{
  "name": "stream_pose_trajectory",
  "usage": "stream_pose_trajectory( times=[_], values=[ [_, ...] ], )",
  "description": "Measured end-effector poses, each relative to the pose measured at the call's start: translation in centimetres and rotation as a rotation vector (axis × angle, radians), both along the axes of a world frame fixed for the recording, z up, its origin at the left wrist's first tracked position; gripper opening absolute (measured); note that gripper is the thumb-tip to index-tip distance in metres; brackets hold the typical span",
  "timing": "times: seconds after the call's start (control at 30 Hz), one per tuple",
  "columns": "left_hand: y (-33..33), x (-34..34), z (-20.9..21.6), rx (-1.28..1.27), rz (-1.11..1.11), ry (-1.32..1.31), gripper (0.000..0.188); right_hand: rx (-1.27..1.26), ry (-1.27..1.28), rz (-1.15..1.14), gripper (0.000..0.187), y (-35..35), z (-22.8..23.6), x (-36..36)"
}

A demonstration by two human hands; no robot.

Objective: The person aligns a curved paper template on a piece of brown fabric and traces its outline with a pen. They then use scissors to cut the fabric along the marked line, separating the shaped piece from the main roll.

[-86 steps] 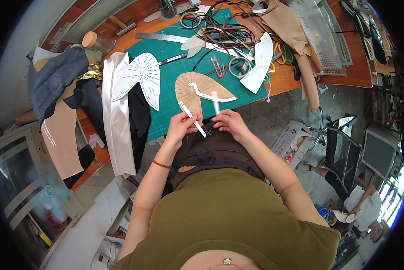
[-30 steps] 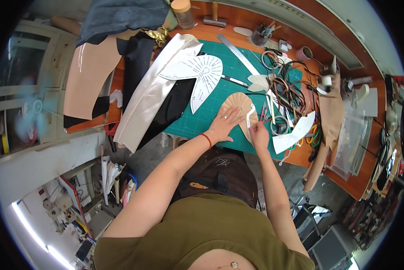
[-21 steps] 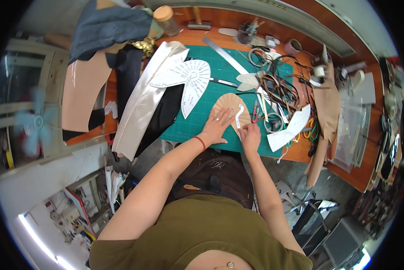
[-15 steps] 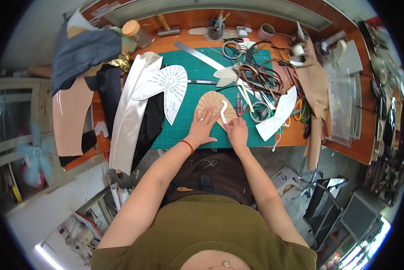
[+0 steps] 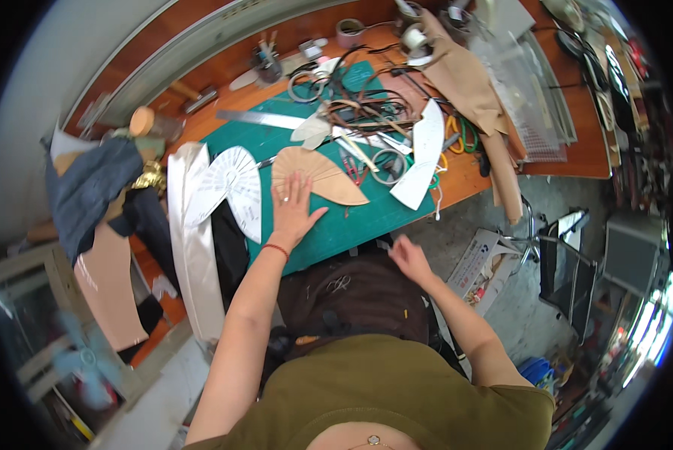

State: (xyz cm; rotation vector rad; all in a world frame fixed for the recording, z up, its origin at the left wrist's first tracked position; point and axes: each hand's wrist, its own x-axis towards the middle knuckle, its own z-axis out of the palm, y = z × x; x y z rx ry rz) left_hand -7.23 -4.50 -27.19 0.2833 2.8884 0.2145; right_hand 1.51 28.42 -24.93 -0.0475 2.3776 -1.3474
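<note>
Moved since half a second ago: right hand (image 5: 411, 261) has left the tan fan-pleated piece (image 5: 325, 178) and the curved white strip no longer lies on it; piece now sits with its tapered tail pointing right.
Head view, left hand (image 5: 294, 215): flat on the piece's left end, fingers straight, thumb spread wide.
Right hand: off the mat's near edge, above the lap, fingers curled, blurred; small pale thing (image 5: 384, 244) by the fingertips, can't tell if pinched.
Tan piece: on green cutting mat (image 5: 336, 229), right of radial-lined white template (image 5: 235, 176).
Surface (image 5: 456, 193): under mat; tape roll (image 5: 405, 163) beside curved white pattern (image 5: 425, 154).
</note>
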Motion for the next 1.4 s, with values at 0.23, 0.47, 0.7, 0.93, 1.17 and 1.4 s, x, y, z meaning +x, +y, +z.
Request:
stream_pose_trajectory(
  times=[0.23,0.47,0.7,0.93,1.17,1.4],
  values=[
    [-0.3,-1.2,-1.2,0.019,-0.055,0.124,0.083,0.588,-0.665,-0.146,0.037,8.5,-20.1,16.1],
    [-0.9,-0.5,-3.1,0.017,-0.047,0.121,0.082,0.793,-0.555,0.654,0.026,2.0,-35.9,14.5],
    [-1.2,-1.0,-3.1,-0.022,-0.094,0.110,0.083,0.879,-0.507,0.824,0.025,3.4,-43.8,9.5],
    [-1.7,-0.6,-3.4,0.009,-0.067,0.085,0.085,0.942,-0.451,0.871,0.024,7.8,-45.5,3.2],
    [-1.9,-0.5,-3.4,0.063,-0.016,0.090,0.078,0.970,-0.364,0.839,0.024,10.5,-43.4,-3.6],
    [-1.5,-0.7,-2.5,0.131,0.089,0.082,0.066,0.983,-0.187,0.759,0.024,12.0,-41.9,-10.7]
  ],
)
